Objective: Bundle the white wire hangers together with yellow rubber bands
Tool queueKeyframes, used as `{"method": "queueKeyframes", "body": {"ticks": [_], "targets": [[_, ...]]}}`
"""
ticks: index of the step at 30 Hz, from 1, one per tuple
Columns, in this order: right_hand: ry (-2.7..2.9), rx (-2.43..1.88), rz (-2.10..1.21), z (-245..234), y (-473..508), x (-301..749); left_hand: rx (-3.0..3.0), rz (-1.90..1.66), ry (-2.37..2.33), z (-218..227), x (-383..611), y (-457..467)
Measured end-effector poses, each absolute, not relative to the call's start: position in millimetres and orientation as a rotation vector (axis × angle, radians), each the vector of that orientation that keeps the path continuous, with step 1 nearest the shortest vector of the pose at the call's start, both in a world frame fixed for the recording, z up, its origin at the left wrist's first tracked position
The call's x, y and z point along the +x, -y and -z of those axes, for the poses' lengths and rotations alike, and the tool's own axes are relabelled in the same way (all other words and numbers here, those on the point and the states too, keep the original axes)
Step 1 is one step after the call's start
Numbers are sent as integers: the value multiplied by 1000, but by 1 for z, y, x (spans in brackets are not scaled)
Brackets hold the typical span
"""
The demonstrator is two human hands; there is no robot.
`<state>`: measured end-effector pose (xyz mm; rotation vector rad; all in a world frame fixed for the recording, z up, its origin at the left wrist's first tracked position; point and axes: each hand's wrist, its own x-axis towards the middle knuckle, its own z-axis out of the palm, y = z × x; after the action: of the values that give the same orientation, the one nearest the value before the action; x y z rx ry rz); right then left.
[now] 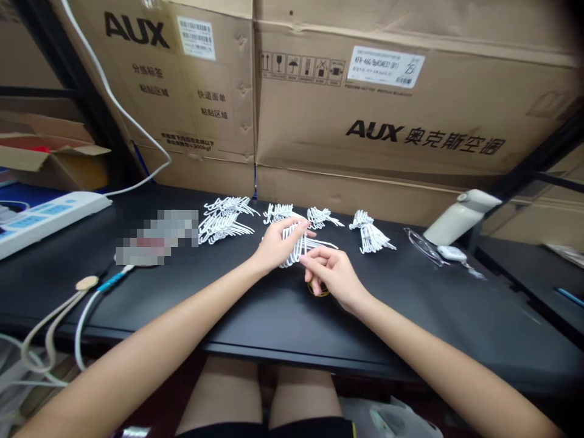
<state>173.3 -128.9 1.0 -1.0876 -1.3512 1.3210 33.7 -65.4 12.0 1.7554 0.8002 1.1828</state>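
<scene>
My left hand [279,244] is closed round a bundle of white wire hooks [294,236], thumb across the top, above the middle of the black table. At the near side of the bundle, my right hand [335,274] pinches a bent hook end between thumb and finger. Its other fingers are curled beside a thin yellow-and-dark loop [323,292], partly hidden; whether they grip it I cannot tell. More white hooks lie behind in groups: a large pile [225,220] to the left, a bundle [278,212] beyond my left hand, and bundles at the centre [323,216] and right [371,232].
Large cardboard boxes [310,146] line the table's back edge. A bottle [462,216], white case [451,253] and thin cable [424,246] lie right. Leftward are a pixelated phone-like object [157,238], power strip [55,219] and open carton [50,152].
</scene>
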Motion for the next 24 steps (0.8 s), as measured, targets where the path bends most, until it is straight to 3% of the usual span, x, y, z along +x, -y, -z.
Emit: {"method": "queueKeyframes", "body": {"ticks": [17,24], "targets": [[1591,-1059,-1066,-1,134,176,1851,-1236,-798,-14,33,70],[2072,-1091,-556,-8,134,188,1827,-1204,-770,-14,31,67]]}}
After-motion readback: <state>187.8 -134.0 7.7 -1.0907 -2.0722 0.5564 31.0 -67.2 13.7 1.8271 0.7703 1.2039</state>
